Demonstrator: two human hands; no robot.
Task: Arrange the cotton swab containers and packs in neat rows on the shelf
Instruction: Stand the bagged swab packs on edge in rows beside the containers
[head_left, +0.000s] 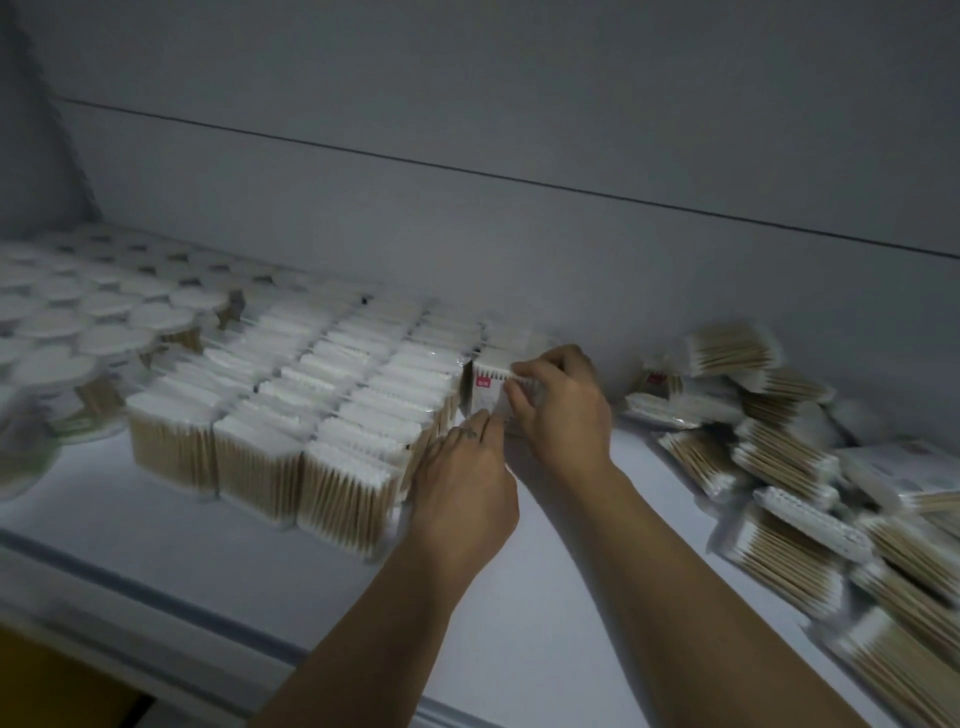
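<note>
Upright cotton swab packs (332, 395) stand in several rows across the middle of the white shelf (545, 597). Round lidded swab containers (78, 317) fill the shelf's left end. One pack with a red label (488, 387) stands at the right end of the rows. My right hand (563, 405) pinches its top edge with curled fingers. My left hand (467, 478) lies beside it, its straight fingers pressing against the side of the nearest row and the pack's lower part. A loose pile of packs (789, 457) lies flat on the right.
The grey back wall (519, 130) rises behind the rows. The shelf's front edge (156, 613) runs diagonally at lower left. Bare shelf surface lies between the rows and the pile, under my forearms. The frame is blurred.
</note>
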